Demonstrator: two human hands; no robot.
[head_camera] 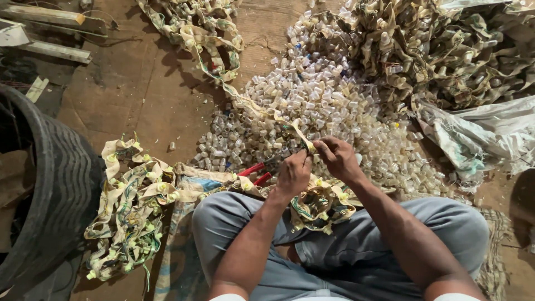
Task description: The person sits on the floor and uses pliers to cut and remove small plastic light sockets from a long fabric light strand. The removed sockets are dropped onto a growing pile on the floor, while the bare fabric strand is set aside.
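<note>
- Fabric strip [262, 111], cream with green and yellow markings and small cylinders fixed along it, ran from the hands up and to the left across the floor toward the top of the view; its near end sat between the two hands, just above the person's lap.
- Its long axis lay diagonally, lower right to upper left, with loops and bends along the way.
- It looked soft and limp, light enough to drag, and likely to sag wherever it was not held; the best hold seemed to be the flat cloth close to the working end, between the attached cylinders.
- Left hand [293, 174] was closed around a red-handled cutting tool [257, 173] whose handles stuck out to the left; the blades were hidden, so I could not tell what they touched.
- Right hand [338, 158] pinched the strip's end between thumb and fingers.
- Pale plastic cylinders [317, 106] lay heaped just beyond the hands.
- More bundled strip [131, 206] lay to the left, beside a dark tyre [61, 184].
</note>
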